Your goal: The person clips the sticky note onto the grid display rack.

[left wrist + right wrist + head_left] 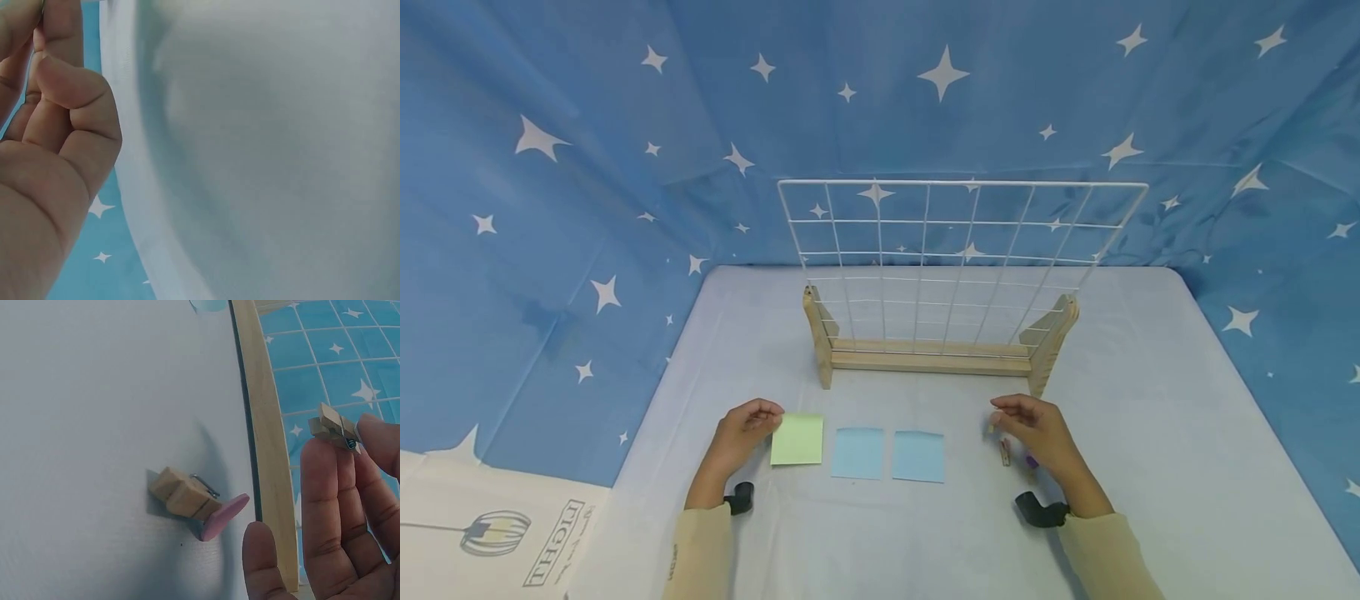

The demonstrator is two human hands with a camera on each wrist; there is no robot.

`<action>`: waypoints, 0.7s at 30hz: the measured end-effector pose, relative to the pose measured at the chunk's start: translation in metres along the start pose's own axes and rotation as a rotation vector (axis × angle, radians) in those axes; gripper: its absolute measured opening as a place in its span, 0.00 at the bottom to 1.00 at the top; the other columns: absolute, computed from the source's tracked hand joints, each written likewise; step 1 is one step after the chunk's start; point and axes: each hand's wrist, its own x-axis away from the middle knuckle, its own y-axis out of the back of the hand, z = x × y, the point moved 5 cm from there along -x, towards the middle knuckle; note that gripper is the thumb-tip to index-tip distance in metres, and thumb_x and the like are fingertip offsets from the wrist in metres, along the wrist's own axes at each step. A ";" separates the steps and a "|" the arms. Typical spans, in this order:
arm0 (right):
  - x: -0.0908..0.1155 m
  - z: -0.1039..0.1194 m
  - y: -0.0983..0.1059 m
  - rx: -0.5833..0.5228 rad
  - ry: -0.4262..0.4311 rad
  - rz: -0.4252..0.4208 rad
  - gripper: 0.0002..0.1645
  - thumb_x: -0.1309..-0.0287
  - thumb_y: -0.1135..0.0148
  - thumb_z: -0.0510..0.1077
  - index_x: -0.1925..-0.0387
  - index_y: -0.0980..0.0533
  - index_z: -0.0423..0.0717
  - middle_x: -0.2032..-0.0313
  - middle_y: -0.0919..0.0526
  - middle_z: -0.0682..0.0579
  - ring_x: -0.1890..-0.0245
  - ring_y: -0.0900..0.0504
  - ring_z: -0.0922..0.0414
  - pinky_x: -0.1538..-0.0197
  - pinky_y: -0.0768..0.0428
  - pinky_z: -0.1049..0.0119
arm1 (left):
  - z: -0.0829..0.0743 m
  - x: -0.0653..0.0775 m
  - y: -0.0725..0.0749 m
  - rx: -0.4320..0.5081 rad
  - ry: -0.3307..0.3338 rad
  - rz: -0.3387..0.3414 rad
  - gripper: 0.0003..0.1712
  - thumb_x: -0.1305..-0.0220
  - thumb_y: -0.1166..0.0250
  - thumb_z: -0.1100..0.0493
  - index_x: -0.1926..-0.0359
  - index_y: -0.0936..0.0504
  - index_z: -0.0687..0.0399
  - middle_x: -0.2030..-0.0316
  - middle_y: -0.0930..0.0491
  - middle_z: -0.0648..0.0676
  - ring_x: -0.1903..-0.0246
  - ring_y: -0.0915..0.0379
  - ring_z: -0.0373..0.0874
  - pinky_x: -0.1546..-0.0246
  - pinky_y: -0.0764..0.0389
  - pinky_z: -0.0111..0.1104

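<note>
Toward the table's left edge (679,392), your left hand (741,437) pinches the green note (797,442) at its far-left corner; rightward, your right hand (1043,435) pinches a wooden clothespin (333,427) at the fingertips.

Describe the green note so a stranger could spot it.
Find the white wire grid on its wooden stand. In front, at the left hand, is the green note, leftmost of three squares in a row. Its colour sets it apart from the two blue notes.
</note>
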 end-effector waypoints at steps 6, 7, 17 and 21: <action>-0.001 0.002 0.000 0.004 -0.021 -0.022 0.15 0.39 0.33 0.35 0.54 0.21 0.27 0.65 0.15 0.44 0.68 0.14 0.54 0.61 0.18 0.71 | -0.002 0.002 0.003 0.023 -0.001 -0.014 0.10 0.31 0.35 0.58 0.54 0.16 0.59 0.61 0.18 0.54 0.62 0.25 0.42 0.61 0.24 0.28; -0.001 0.003 0.000 0.011 -0.021 -0.021 0.15 0.39 0.33 0.35 0.54 0.21 0.27 0.66 0.15 0.44 0.68 0.14 0.53 0.62 0.18 0.71 | -0.002 0.003 0.003 0.025 -0.001 -0.017 0.10 0.31 0.35 0.58 0.54 0.16 0.59 0.61 0.18 0.54 0.63 0.25 0.41 0.61 0.24 0.28; -0.002 0.011 -0.003 0.036 0.000 -0.010 0.14 0.39 0.33 0.36 0.55 0.20 0.29 0.64 0.14 0.46 0.65 0.13 0.53 0.59 0.18 0.72 | -0.008 0.000 0.003 0.046 -0.049 -0.023 0.12 0.31 0.34 0.55 0.54 0.16 0.57 0.61 0.18 0.54 0.62 0.24 0.43 0.59 0.23 0.28; -0.003 0.014 -0.004 0.023 0.003 -0.015 0.15 0.39 0.32 0.36 0.55 0.21 0.28 0.64 0.14 0.47 0.66 0.14 0.54 0.59 0.18 0.72 | -0.011 -0.002 0.002 0.053 -0.069 -0.023 0.14 0.30 0.35 0.53 0.52 0.16 0.58 0.60 0.18 0.54 0.61 0.24 0.44 0.58 0.23 0.27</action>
